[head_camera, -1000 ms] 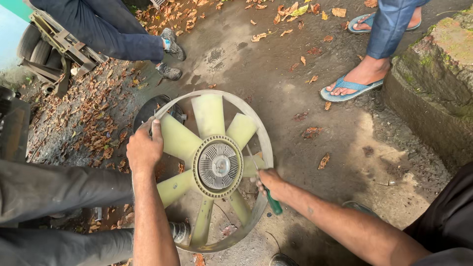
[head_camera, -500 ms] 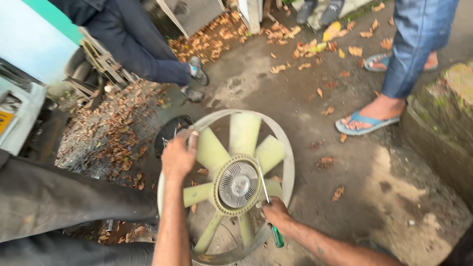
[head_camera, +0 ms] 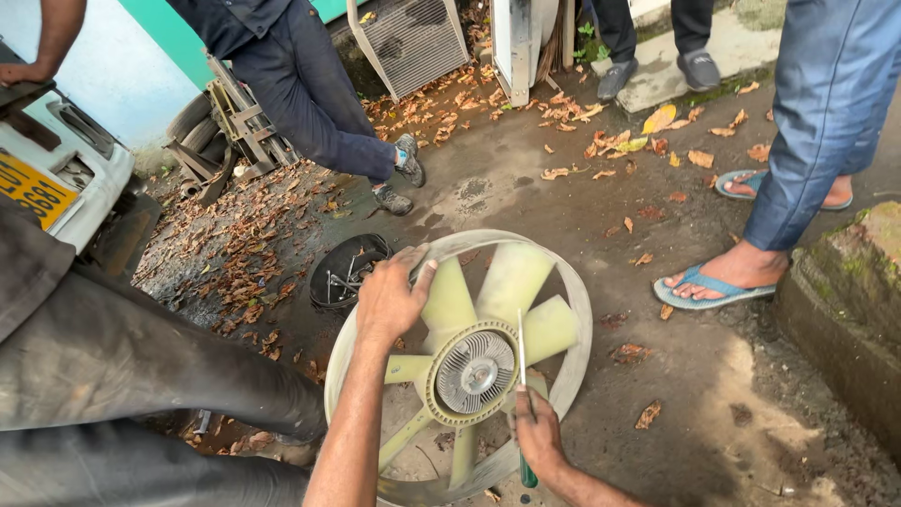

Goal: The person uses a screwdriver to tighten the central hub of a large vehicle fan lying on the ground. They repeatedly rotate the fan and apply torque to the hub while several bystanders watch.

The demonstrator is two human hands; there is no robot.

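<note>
The ground (head_camera: 526, 188) is damp, dark, packed dirt. The fan (head_camera: 460, 366) rests on it, propped up on its ring. Left of the fan and just beside it lies a black round part (head_camera: 345, 272). Further left of the fan, dry brown leaves (head_camera: 244, 235) lie thick; above the fan, more leaves (head_camera: 601, 141) are scattered. Right of the fan, a foot in a blue sandal (head_camera: 718, 282) stands flat, and beyond it runs a mossy stone kerb (head_camera: 845, 319). Above the fan, 2 grey shoes (head_camera: 402, 174) stand on the dirt.

Dry leaves (head_camera: 246, 246) litter the ground; a radiator (head_camera: 413, 42) (leaning) and black bowl (head_camera: 345, 272).
</note>
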